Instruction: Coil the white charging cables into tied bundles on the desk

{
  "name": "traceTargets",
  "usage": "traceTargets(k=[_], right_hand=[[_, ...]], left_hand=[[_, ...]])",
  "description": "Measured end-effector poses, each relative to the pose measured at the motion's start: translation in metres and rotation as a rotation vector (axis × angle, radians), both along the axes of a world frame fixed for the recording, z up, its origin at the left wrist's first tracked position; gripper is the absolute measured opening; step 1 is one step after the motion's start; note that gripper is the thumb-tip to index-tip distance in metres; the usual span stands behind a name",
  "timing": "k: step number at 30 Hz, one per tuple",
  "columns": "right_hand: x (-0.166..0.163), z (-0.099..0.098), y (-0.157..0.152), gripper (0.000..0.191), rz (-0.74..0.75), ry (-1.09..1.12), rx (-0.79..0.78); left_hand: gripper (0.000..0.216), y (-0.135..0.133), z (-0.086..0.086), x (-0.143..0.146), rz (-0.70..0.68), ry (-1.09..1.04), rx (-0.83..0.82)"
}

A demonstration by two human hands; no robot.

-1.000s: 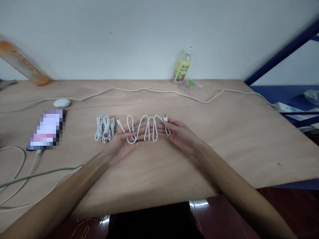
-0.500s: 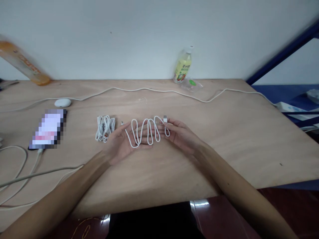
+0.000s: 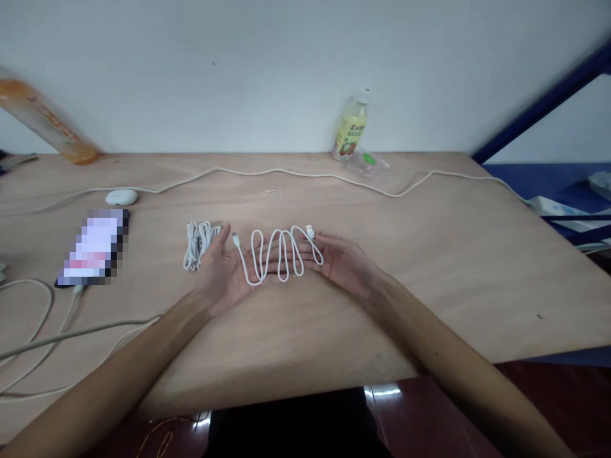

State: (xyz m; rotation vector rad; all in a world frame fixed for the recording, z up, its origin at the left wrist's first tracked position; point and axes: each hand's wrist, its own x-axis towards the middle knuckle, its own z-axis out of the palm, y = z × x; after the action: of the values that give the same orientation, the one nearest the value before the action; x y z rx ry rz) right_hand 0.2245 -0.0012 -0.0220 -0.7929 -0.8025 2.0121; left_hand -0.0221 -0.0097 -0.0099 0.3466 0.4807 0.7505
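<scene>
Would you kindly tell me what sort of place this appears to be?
Perhaps a dormitory room or informal workspace: a smartphone lies on a wooden tabletop, and a blue frame, like a bunk's or rack's, stands at the right.

From where I stand, the left hand (image 3: 219,280) hides the right side of the bundled cables (image 3: 192,245). Beneath the loops of the white cable (image 3: 247,283), I can't tell where its fingertips end and those of the right hand (image 3: 351,267) begin. Over on the left, the phone (image 3: 93,248) shows only a blocky blur for a screen. The orange bottle (image 3: 48,124) at far left loses its top from view. A scrap (image 3: 271,191) toward the far side and a dark speck (image 3: 539,317) near right are too small to identify.
</scene>
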Motion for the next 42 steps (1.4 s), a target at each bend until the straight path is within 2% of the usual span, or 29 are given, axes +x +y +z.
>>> traceTargets(k=[7,14,23,31,34,42], right_hand=[[-0.002,-0.001,-0.001,0.011,-0.019,-0.008,0.006],[-0.003,-0.001,-0.003,0.011,-0.041,-0.006,0.022],[-0.005,-0.001,-0.005,0.009,-0.069,0.004,0.015],[-0.005,-0.002,-0.005,0.009,-0.072,0.012,0.012],[-0.005,-0.001,-0.005,0.009,-0.091,-0.006,0.019],[-0.006,-0.001,-0.005,0.011,-0.123,-0.004,0.036]], left_hand=[[0.086,0.002,-0.006,-0.003,-0.015,-0.037,0.014],[0.093,0.001,-0.003,-0.002,-0.023,0.036,0.018],[0.071,0.0,-0.005,-0.004,-0.024,0.0,0.085],[0.079,0.002,-0.006,-0.003,-0.018,0.017,0.063],[0.08,0.0,-0.004,-0.002,0.014,0.012,0.05],[0.061,-0.005,0.006,0.004,0.122,0.043,0.046]])
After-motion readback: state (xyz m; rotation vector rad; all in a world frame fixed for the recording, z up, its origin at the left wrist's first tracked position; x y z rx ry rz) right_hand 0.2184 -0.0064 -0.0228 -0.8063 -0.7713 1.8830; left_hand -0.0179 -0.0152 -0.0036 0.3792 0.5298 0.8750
